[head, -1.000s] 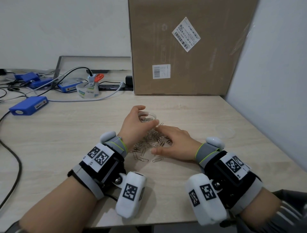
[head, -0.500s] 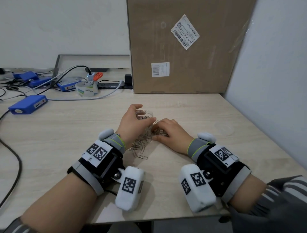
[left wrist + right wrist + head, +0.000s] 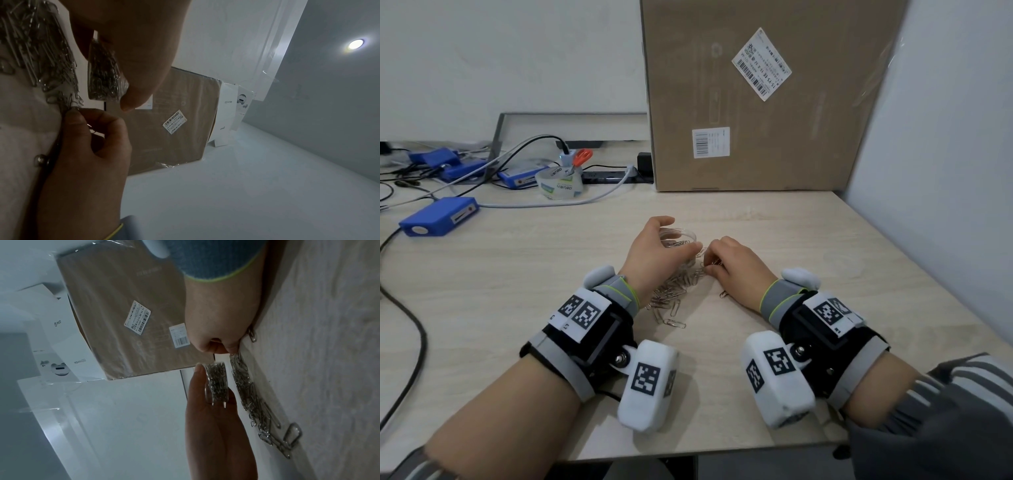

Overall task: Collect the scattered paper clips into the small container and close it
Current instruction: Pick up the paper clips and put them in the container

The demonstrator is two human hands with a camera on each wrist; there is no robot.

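Note:
A small clear round container (image 3: 681, 235) with several paper clips inside sits tilted in my left hand (image 3: 664, 246), whose thumb and fingers curl round its rim. In the left wrist view the container (image 3: 103, 73) shows between thumb and fingers. A pile of silver paper clips (image 3: 674, 291) lies on the table just below both hands. My right hand (image 3: 714, 262) rests beside the container with its fingers curled, pinching a few clips at the pile's far end. The right wrist view shows the container (image 3: 217, 382) and the clips (image 3: 252, 402) along the table.
A clear round lid (image 3: 842, 262) lies on the table to the right. A big cardboard box (image 3: 756, 102) stands behind. Blue devices (image 3: 438, 216), cables and a tape roll (image 3: 560, 183) sit at the back left. A wall (image 3: 945, 171) bounds the right side.
My right hand went from lying fairly flat over the pile to curling its fingers on clips and has shifted toward the container. My left hand keeps holding the container.

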